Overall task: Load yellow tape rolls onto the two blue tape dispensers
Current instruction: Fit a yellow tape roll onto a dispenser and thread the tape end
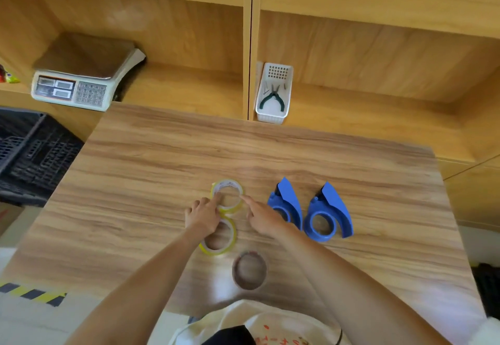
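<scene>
Two yellow tape rolls lie flat on the wooden table. The far yellow roll has my left hand touching its left rim with the index finger and my right hand touching its right rim with the index finger. Neither hand has lifted it. The near yellow roll is partly covered by my left hand. Two blue tape dispensers stand to the right: the left one is partly hidden behind my right hand, the right one is in full view.
A brown tape roll lies near the front edge. A white basket with pliers stands on the shelf behind. A weighing scale sits back left, and a black crate stands left of the table.
</scene>
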Demonstrator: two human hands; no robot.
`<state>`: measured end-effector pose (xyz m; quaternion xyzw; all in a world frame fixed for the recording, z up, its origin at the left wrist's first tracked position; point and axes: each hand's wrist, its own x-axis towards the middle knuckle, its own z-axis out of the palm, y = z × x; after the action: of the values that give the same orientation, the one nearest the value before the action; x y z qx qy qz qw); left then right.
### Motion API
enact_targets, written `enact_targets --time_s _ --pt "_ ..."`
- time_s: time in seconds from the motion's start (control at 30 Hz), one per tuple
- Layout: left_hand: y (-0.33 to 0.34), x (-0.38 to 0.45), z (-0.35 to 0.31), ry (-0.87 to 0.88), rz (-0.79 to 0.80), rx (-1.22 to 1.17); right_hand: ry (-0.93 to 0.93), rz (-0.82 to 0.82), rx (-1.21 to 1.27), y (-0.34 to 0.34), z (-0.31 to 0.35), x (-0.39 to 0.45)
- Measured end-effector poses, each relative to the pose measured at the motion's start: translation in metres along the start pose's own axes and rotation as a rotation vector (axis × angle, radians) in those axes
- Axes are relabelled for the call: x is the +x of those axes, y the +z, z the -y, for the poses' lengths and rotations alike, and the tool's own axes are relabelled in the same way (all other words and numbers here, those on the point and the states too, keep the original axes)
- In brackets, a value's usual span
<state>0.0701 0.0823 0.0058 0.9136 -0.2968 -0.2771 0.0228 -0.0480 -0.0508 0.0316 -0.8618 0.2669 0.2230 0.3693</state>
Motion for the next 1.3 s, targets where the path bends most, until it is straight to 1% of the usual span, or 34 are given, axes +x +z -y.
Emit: enact_targets --time_s 0.13,0.23,0.33,0.4,0.5,0.67,0.8,0.87,0.93,1.07,1.2,1.3 --pt "-0.003 0.007 0.005 0.033 -0.021 0.01 -0.002 0.002 -0.075 -0.002 0.01 0.004" --pt "-0.004 0.009 0.01 0.086 -0.053 0.06 0.003 0.0 -0.207 -0.002 0.015 0.003" --pt "-0.004 0.009 0.015 0.124 -0.104 0.038 -0.025 -0.047 -0.337 -0.002 0.016 0.003" --pt "-0.004 0.007 0.015 0.177 -0.169 0.026 -0.044 -0.119 -0.388 -0.004 0.013 0.002" --pt "-0.007 0.003 0.009 0.293 -0.306 -0.014 -0.078 -0.268 -0.385 -0.01 0.005 -0.001" --pt "-0.013 -0.012 -0.016 0.464 -0.428 -0.051 -0.101 -0.452 -0.348 -0.033 -0.018 -0.023" --pt "-0.011 -0.034 -0.043 0.547 -0.488 0.065 -0.131 -0.601 -0.352 -0.039 -0.053 -0.047" --pt "-0.005 -0.04 -0.05 0.569 -0.45 0.071 -0.139 -0.607 -0.386 -0.037 -0.066 -0.057" --pt "0.005 -0.042 -0.055 0.63 -0.417 0.091 -0.141 -0.618 -0.404 -0.031 -0.08 -0.071" --pt "0.022 -0.047 -0.064 0.68 -0.385 0.163 -0.117 -0.557 -0.355 -0.019 -0.093 -0.091" --pt "0.028 -0.054 -0.068 0.667 -0.368 0.195 -0.048 -0.442 -0.285 -0.008 -0.098 -0.093" --pt "0.025 -0.061 -0.077 0.628 -0.35 0.206 -0.014 -0.399 -0.243 -0.001 -0.101 -0.09"
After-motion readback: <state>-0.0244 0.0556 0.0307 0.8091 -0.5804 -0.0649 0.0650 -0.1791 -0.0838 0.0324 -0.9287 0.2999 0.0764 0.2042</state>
